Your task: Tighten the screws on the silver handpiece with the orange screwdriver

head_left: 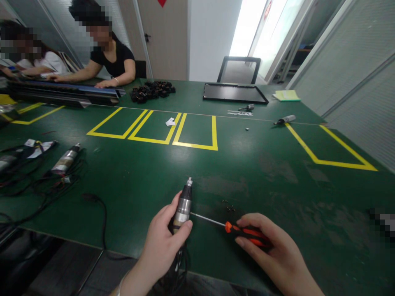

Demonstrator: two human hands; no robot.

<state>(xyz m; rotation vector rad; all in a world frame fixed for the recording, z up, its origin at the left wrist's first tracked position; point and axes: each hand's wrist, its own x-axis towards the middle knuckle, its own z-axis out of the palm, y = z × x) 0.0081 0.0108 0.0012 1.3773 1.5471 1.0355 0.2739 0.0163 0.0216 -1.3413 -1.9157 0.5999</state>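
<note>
My left hand (165, 232) is wrapped round an electric screwdriver (184, 206), a silver and black cylinder with its narrow nose pointing away from me. Its dark cable hangs below the hand. In my right hand (271, 250) is a screwdriver (247, 235) with a red and black handle. The thin shaft points left, and its tip is at the side of the electric screwdriver's silver body; whether it touches a screw there is too small to tell. Several small screws (228, 205) lie on the green table just beyond the right hand.
Electric screwdrivers (65, 160) and tangled cables lie at the left. Yellow tape (194, 144) marks areas on the green table (148, 176). Farther off are a heap of black parts (152, 91), a black frame (234, 93), another tool (284, 120) and two people at long dark strips (64, 92).
</note>
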